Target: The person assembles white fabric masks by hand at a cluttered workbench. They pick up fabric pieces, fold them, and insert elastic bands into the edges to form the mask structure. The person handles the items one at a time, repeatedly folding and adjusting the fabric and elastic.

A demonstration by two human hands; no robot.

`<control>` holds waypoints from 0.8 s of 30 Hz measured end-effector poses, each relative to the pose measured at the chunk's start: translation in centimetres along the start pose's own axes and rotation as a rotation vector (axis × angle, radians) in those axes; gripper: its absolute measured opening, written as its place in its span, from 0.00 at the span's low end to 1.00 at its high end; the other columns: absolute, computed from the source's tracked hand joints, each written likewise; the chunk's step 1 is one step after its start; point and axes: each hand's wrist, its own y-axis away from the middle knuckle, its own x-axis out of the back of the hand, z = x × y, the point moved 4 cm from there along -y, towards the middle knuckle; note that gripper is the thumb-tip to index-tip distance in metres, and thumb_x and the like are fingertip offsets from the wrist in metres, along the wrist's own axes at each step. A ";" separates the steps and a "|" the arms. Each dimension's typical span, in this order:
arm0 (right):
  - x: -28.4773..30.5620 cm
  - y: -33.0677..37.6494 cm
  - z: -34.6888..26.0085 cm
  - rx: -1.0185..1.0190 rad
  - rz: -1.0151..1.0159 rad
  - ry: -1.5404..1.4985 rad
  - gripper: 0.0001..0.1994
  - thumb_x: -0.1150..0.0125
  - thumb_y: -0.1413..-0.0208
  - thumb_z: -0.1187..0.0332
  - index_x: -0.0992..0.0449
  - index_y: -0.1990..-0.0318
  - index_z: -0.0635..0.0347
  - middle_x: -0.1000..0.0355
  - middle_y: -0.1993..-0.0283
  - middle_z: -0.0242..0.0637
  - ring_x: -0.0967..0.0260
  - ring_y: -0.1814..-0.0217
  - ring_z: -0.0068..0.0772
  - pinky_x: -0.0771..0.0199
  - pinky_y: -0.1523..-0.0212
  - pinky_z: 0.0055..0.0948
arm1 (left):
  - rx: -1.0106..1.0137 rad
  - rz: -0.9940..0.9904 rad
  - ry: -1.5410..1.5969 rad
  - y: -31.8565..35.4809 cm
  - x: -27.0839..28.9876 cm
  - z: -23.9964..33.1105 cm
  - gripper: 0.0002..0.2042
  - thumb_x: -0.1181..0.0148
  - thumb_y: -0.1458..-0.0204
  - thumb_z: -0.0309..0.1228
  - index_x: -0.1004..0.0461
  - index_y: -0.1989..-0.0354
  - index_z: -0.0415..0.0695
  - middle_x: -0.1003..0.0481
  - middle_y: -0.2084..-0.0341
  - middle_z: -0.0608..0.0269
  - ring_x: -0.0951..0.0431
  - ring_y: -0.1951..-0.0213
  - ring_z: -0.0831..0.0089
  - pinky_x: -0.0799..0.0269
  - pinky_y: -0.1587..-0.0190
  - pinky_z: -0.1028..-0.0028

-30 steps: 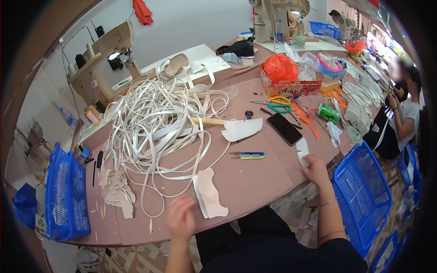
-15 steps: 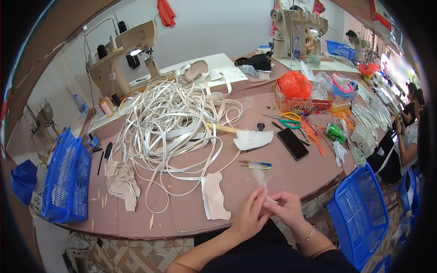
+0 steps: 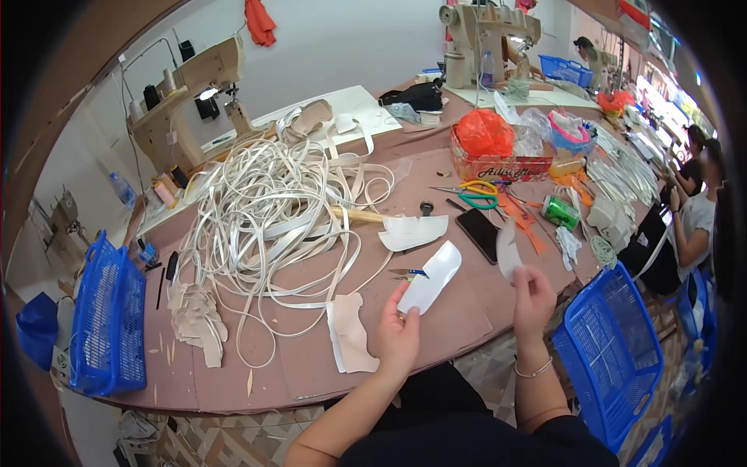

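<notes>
My left hand [image 3: 398, 331] is closed on the lower end of a white curved cut piece [image 3: 430, 279], held above the table's front part. The piece partly covers a pair of small blue-handled thread snips [image 3: 410, 272]. To the right, my right hand [image 3: 533, 300] pinches a second pale, narrow curved piece [image 3: 509, 251], raised beside the black phone [image 3: 477, 234]. The two pieces are apart. Just left of my left hand lie a beige cut piece [image 3: 354, 331] and a white one under it. Another white curved piece [image 3: 413, 233] rests over a wooden-handled hammer [image 3: 358, 214].
A large tangle of white strips [image 3: 268, 210] covers the left-middle of the table. Beige pieces [image 3: 196, 319] are stacked at its front left. Blue baskets stand left [image 3: 111, 311] and right [image 3: 611, 342]. Scissors [image 3: 476, 194], a green can [image 3: 559, 212] and a red box [image 3: 498, 165] lie farther back.
My hands were together near the table edge; now they are apart, left hand forward-left, right hand to the right, each with a piece. The whole view has shifted slightly.
</notes>
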 end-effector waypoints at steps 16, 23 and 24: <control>-2.0 4.6 3.8 -0.736 -0.271 -0.796 0.22 0.43 0.56 0.81 0.39 0.52 0.65 0.37 0.60 0.34 0.37 0.57 0.24 0.34 0.56 0.24 | 0.262 -0.508 -0.238 2.8 -4.3 -6.6 0.19 0.50 0.48 0.23 0.42 0.47 0.43 0.34 0.54 0.57 0.29 0.58 0.78 0.31 0.63 0.81; 2.5 -3.2 12.3 -0.205 -0.243 0.316 0.33 0.36 0.63 0.76 0.44 0.46 0.67 0.36 0.53 0.48 0.37 0.52 0.45 0.37 0.51 0.36 | -0.140 -0.302 -0.548 -8.0 0.6 -0.2 0.32 0.39 0.56 0.33 0.47 0.43 0.40 0.44 0.45 0.49 0.38 0.46 0.60 0.38 0.48 0.66; 2.1 -3.4 11.6 -0.138 -0.202 0.469 0.37 0.34 0.66 0.76 0.47 0.44 0.66 0.40 0.50 0.50 0.40 0.48 0.48 0.40 0.48 0.38 | -0.155 -0.172 -0.710 -10.7 1.7 0.7 0.32 0.39 0.57 0.32 0.48 0.43 0.38 0.42 0.46 0.49 0.36 0.47 0.62 0.36 0.50 0.67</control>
